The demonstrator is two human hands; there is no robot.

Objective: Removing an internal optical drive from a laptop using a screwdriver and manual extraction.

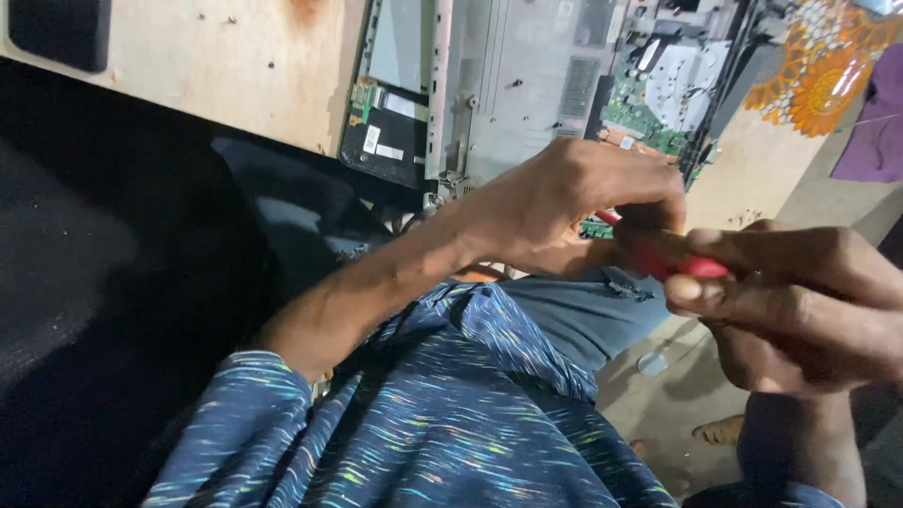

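Right hand [800, 301] closed around red tool handle [673, 259]; left hand [574, 202] pinched shut on its far end. Long axis level between hands, tip hidden. Just beyond left hand: opened laptop [527, 85], green circuit board [644, 122], wooden counter [216, 66].

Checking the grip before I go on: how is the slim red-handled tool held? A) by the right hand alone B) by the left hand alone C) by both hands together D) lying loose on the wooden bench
C: the left hand and the right hand both close on the slim red-handled tool, which runs between them, off the wooden bench.
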